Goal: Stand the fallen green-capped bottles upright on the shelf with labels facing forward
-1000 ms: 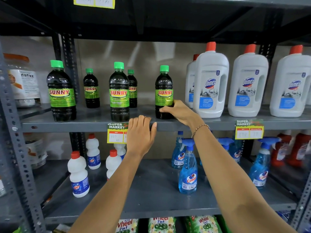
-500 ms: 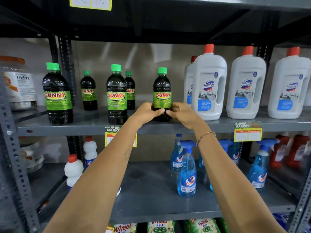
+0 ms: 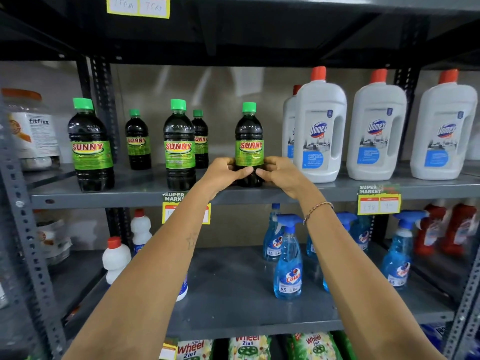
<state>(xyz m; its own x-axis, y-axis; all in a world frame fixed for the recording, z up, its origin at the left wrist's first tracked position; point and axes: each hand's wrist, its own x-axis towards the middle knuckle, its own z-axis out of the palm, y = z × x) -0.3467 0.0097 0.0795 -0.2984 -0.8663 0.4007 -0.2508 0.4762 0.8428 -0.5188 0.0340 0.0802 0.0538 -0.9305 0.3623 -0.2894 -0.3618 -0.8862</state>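
Shelving of grey steel (image 3: 135, 197) runs the width of the bay, and its middle tier carries the goods that matter: white Domex jugs (image 3: 320, 131) to the right, dark green-capped bottles to the left of them. Five such bottles stand there, three along the front and two smaller-looking ones set back; none lies on its side in what can be seen.

Both arms reach up from below to the rightmost bottle (image 3: 248, 141), which stands just beside the nearest jug. Its long axis is vertical, cap on top, base apparently resting on the tier near the front edge, and its SUNNY label faces squarely out. The left hand (image 3: 222, 174) wraps the lower body from one side and the right hand (image 3: 281, 175) from the other, fingertips nearly meeting across the front below the label. It is a narrow, closed hold by both hands on that one bottle, neither hand nearer than the other.

Judging by this, the bottle needs at most a slight twist about its upright axis before release.
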